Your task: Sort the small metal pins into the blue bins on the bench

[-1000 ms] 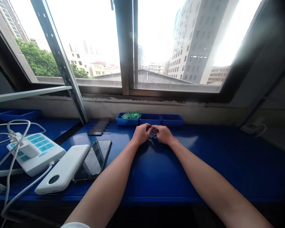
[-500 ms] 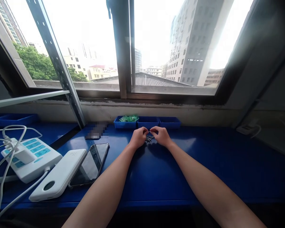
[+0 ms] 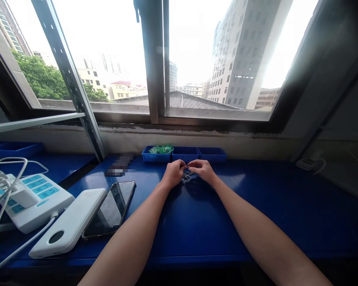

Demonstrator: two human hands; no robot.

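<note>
My left hand (image 3: 173, 173) and my right hand (image 3: 204, 171) meet fingertip to fingertip above the middle of the blue worktop (image 3: 197, 222). Each one is closed in a pinch. Between them shows a small slim dark piece (image 3: 187, 166), too tiny for its kind to be made out. Right below the fingers lies a loose pile of thin dark rods (image 3: 186, 175) that look like screws or pins. The fingers partly hide both the pile and the held piece.
Behind the hands stand three joined blue bins: the left bin (image 3: 156, 158) holds green packets (image 3: 161, 149). On my left lie a phone (image 3: 110, 210), a white power bank (image 3: 70, 224) and a power strip (image 3: 32, 198) with cables. A metal shelf post (image 3: 92, 135) rises behind.
The fingertips have shifted slightly around the small piece, with the right fingers a little lower and nearer the left. The whole view has turned slightly. The pile looks the same.
</note>
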